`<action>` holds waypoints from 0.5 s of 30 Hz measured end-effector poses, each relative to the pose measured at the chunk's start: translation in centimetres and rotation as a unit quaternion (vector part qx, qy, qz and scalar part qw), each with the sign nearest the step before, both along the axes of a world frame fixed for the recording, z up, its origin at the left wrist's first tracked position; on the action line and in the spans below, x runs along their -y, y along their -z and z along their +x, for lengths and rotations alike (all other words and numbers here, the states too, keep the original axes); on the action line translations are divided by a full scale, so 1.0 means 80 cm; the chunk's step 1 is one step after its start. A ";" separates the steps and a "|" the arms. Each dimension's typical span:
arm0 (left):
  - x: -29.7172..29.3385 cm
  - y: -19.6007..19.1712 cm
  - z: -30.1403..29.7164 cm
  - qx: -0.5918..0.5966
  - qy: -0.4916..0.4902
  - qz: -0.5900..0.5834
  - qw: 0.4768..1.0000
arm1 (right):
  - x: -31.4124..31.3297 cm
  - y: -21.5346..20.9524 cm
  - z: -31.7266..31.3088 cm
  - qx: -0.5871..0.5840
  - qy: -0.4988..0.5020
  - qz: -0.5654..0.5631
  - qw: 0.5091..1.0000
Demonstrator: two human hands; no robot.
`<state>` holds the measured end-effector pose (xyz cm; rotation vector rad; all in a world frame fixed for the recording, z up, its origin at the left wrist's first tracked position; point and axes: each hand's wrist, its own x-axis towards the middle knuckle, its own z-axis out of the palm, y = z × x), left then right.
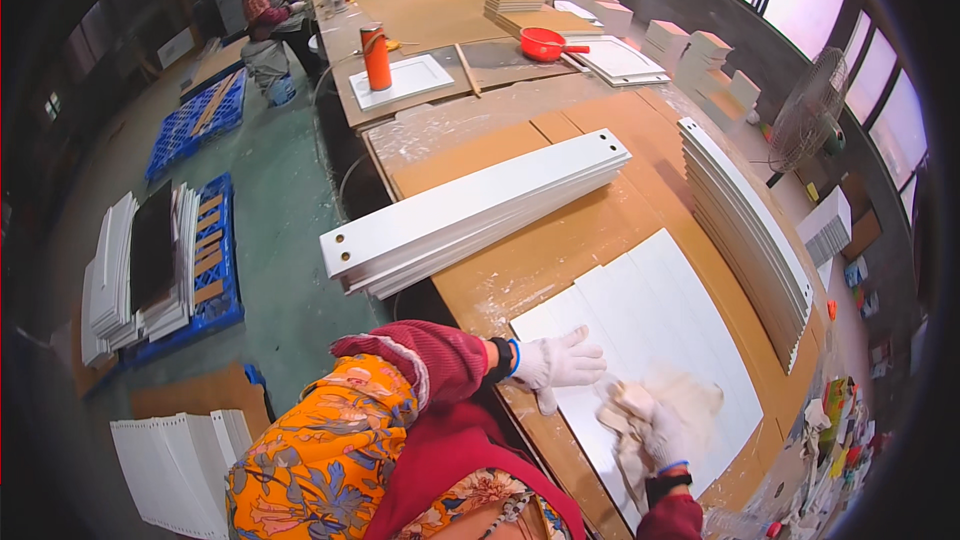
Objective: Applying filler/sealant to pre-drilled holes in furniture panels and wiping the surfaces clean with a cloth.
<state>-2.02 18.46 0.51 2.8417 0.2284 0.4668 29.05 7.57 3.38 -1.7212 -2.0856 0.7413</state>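
Several white boards (pixel 650 310) lie side by side, forming a flat white surface at the table's near edge. My left hand (pixel 560 362), in a white glove, rests on their left part with its fingers stretched out and nothing in it. To the right, my right hand (pixel 668 432), also gloved, grips a cream cloth (pixel 700 405) pressed against the boards. The cloth is bunched and slightly blurred, and it hides part of the boards beneath. Both wrists carry dark bands.
A stack of long white boards with holes (pixel 480 202) lies beyond my hands; another stack (pixel 745 230) stands right. Farther off are an orange flask (pixel 376 58) and a red pan (pixel 543 44). Blue pallets (pixel 215 270) hold boards on the left floor. A person (pixel 268 15) stands far left.
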 end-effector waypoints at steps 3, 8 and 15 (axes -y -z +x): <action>0.004 0.000 0.002 0.053 -0.001 -0.079 0.995 | -0.049 0.038 -0.063 0.111 -0.110 0.024 0.987; -0.008 -0.004 -0.028 -0.028 -0.109 -0.082 0.990 | -0.048 0.016 -0.147 -0.473 0.091 -0.290 0.827; -0.048 -0.009 -0.126 -0.026 -0.279 -0.107 0.954 | 0.068 0.042 0.017 -0.472 0.287 -0.330 0.766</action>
